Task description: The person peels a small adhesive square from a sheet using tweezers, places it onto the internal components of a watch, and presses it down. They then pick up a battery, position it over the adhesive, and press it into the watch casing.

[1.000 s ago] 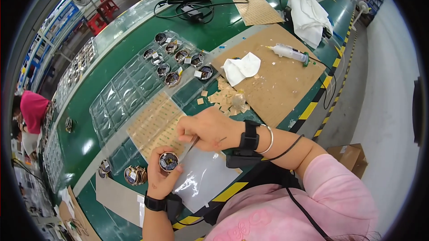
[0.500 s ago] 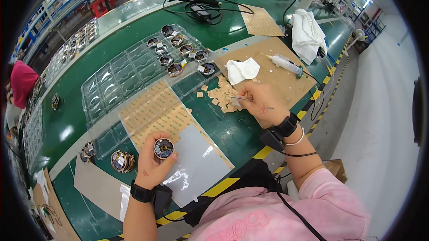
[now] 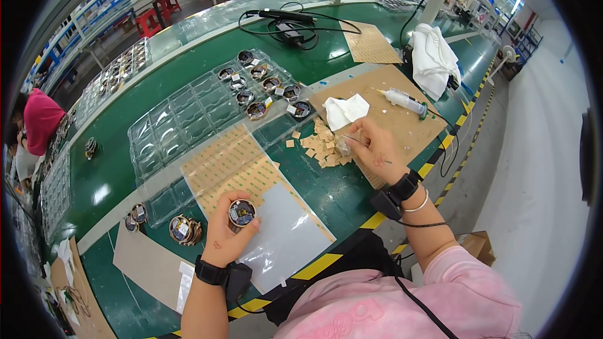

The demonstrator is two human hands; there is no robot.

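Note:
My left hand (image 3: 221, 238) holds a round electronic module (image 3: 242, 213), a metal-rimmed case with its circuit parts facing up, over a pale release sheet (image 3: 286, 213). The fingers of my right hand (image 3: 382, 153) pinch thin metal tweezers (image 3: 353, 140). Their tips lie by a small crumpled clear scrap, at the right side of a loose pile of small tan squares (image 3: 323, 144). Whether the tips grip anything is too small to tell. Beyond that hand lies a crumpled white wipe (image 3: 346, 110).
A clear plastic tray (image 3: 188, 106) holds several round modules at its right end. More modules are stacked (image 3: 184, 229) left of my left hand. A syringe (image 3: 405, 101) lies on a brown board (image 3: 433, 126). A cabled black tool (image 3: 286, 17) and white cloth (image 3: 433, 59) lie farther back.
The view has shifted slightly, so the whole bench sits lower and further right. My left hand keeps the module; my right hand stays beside the tan squares with the tweezers.

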